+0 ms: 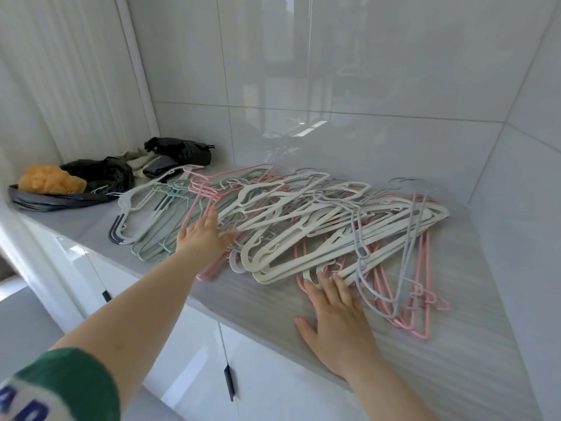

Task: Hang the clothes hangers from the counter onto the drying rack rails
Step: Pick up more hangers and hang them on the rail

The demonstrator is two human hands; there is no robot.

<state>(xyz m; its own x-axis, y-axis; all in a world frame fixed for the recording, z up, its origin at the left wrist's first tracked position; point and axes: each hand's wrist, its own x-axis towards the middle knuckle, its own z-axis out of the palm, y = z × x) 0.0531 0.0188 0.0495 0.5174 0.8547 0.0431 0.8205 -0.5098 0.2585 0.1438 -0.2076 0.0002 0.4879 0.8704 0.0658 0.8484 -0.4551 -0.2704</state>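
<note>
While both hands (202, 237) (337, 317) lie flat, fingers straight, the hangers (303, 220) beyond the fingertips look light, stiff, tangle-prone; best gripped by the hooks.

Bare counter (455, 360) strip before the hanger pile (303, 220); bags (91, 180) crowding far left.
</note>
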